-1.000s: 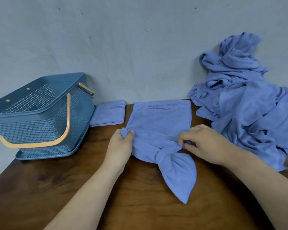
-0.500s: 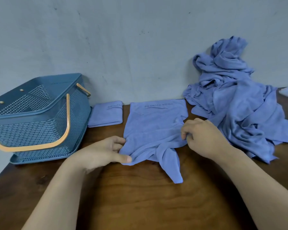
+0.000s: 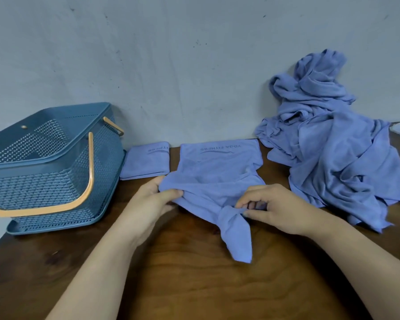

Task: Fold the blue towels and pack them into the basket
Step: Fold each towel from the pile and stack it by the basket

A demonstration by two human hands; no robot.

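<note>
Head view: the left grip (image 3: 153, 204) pinches the near left edge of a half-spread blue towel (image 3: 217, 176), thumb on top. The right grip (image 3: 277, 209), fingers curled, pinches its bunched near edge, from which a loose corner trails toward the viewer. The towel lies mid-counter (image 3: 194, 285), between a folded towel (image 3: 146, 161) just beside the basket (image 3: 56, 158) and a crumpled towel pile (image 3: 333, 158) on the right.
</note>
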